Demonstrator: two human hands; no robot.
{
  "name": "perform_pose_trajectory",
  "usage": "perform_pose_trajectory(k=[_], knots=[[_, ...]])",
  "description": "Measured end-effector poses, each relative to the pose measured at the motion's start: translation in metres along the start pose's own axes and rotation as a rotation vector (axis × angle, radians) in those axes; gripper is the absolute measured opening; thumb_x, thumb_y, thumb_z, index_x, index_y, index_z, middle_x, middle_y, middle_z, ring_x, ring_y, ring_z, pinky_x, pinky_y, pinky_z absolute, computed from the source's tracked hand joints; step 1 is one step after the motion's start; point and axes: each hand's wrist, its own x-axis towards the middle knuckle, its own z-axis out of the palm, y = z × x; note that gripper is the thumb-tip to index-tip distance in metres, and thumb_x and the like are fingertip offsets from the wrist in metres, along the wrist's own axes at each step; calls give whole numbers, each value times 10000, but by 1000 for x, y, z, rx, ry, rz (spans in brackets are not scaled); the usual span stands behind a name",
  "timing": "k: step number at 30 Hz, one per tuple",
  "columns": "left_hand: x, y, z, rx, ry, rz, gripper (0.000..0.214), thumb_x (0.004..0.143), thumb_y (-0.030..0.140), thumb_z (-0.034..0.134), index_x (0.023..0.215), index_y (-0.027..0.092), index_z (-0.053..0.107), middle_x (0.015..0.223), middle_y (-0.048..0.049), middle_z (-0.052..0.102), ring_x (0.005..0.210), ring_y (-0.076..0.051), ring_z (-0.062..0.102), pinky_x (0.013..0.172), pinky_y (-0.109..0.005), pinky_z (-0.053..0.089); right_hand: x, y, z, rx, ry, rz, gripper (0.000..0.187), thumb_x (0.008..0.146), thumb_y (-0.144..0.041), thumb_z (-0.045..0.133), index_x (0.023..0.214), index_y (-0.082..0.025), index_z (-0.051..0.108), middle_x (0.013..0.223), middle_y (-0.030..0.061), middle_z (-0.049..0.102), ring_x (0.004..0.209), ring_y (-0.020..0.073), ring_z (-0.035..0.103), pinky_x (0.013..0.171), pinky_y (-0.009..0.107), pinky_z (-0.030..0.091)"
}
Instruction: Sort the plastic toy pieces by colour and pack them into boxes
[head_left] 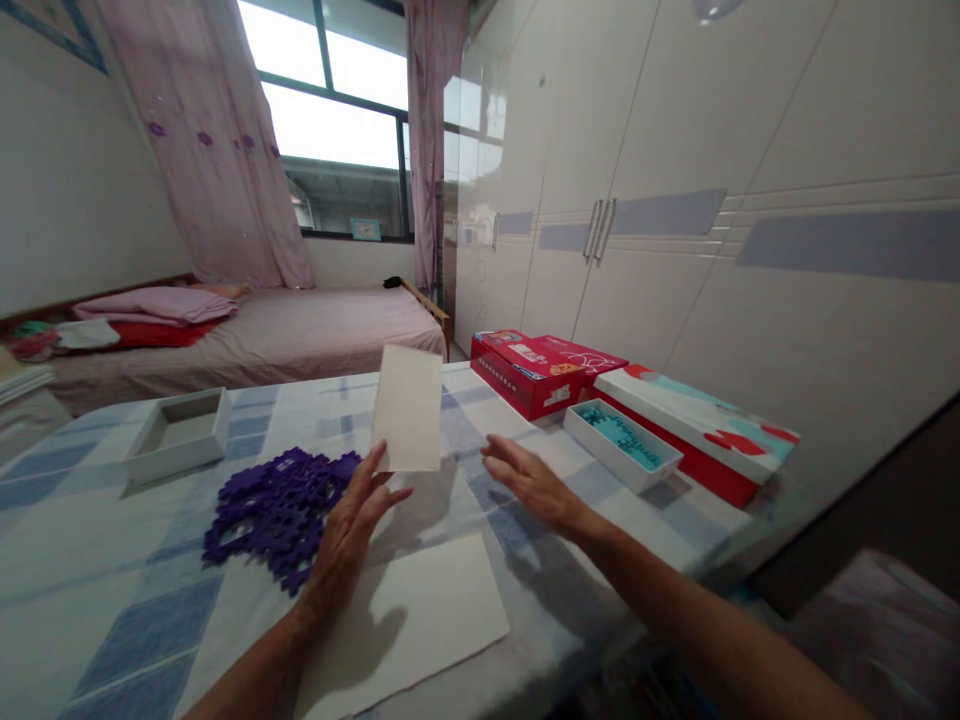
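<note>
A cream-coloured rectangular panel (409, 408), like card or a flat box, stands tilted up above the tablecloth. My left hand (358, 510) is at its lower left corner, fingertips at the edge and thumb spread away from it. I cannot tell whether any finger lies behind it. Over the cloth to the right, my right hand (531, 482) is held with fingers stretched out, touching nothing. Purple interlocking pieces (281, 505) lie heaped left of my left hand. Below my hands a cream sheet (420, 610) lies flat, partly covered by my left forearm.
At the table's left is a shallow open white box (178, 440). On the right, a white tray (656, 474) holds teal pieces, beside a red box (525, 375) and a long red-and-white box (705, 425). A bed (330, 325) and white wardrobe (675, 290) stand beyond the table.
</note>
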Motion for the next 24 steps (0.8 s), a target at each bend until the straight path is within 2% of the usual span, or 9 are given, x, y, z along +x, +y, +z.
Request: perform_pose_trajectory(k=[2, 4, 7, 10, 15, 17, 19, 21, 24], knots=[[-1, -2, 2, -117, -74, -25, 682, 814, 484, 589, 1414, 208, 417, 1439, -93, 449, 1271, -322, 462, 983, -449, 492, -3, -7, 31, 264, -181, 51, 599, 834, -504, 557, 1331, -183, 463, 1325, 141, 536, 1145, 231, 560, 945, 399, 446], [0, -4, 1, -205, -134, -64, 688, 822, 472, 589, 1431, 223, 387, 1456, -86, 434, 1317, -324, 408, 1003, -461, 474, -3, -9, 51, 463, -264, 46, 609, 801, -518, 608, 1300, -198, 471, 1287, 132, 559, 1083, 217, 596, 914, 387, 457], [2, -8, -2, -280, -191, -98, 655, 857, 466, 551, 1441, 237, 365, 1460, -75, 433, 1341, -306, 381, 1034, -458, 439, -2, -6, 60, 624, -156, 89, 610, 736, -488, 695, 1231, -199, 486, 1182, 115, 605, 977, 194, 633, 849, 354, 473], [3, -10, -4, -281, -257, -108, 637, 874, 484, 515, 1440, 229, 369, 1468, -75, 421, 1343, -309, 376, 1030, -462, 439, -2, 0, 59, 652, -29, 160, 514, 699, -429, 732, 1114, -183, 554, 1079, 85, 631, 897, 166, 626, 778, 305, 470], [-2, -11, -5, -44, -448, -48, 610, 874, 493, 507, 1425, 254, 400, 1477, -80, 402, 1324, -324, 390, 962, -445, 488, -4, 3, 54, 638, 17, 136, 396, 711, -454, 693, 974, -164, 634, 976, 74, 679, 802, 163, 632, 708, 285, 461], [-4, -10, -7, 63, -523, -23, 603, 883, 480, 498, 1437, 281, 372, 1478, -76, 400, 1326, -315, 388, 965, -428, 481, -5, 2, 42, 581, 83, 87, 393, 741, -458, 650, 1000, -163, 633, 953, 70, 692, 759, 168, 645, 707, 300, 474], [-5, -9, -9, 154, -554, -23, 604, 891, 481, 481, 1449, 296, 342, 1462, -82, 422, 1312, -303, 411, 966, -412, 474, -9, 3, 18, 424, 228, -3, 383, 785, -446, 587, 1035, -159, 632, 973, 72, 696, 779, 182, 652, 722, 315, 490], [-5, -9, -11, 234, -550, -36, 589, 903, 485, 455, 1448, 295, 339, 1439, -93, 448, 1288, -290, 440, 971, -399, 465, -16, 6, -19, 146, 465, -96, 381, 830, -432, 514, 1057, -153, 638, 985, 81, 701, 820, 203, 650, 737, 328, 498], [-4, -9, -10, 304, -523, -50, 552, 920, 488, 415, 1423, 265, 383, 1411, -106, 466, 1255, -274, 473, 967, -380, 463, -35, 13, -80, -483, 888, -167, 402, 888, -374, 406, 1124, -146, 638, 998, 113, 709, 839, 237, 651, 766, 355, 488]])
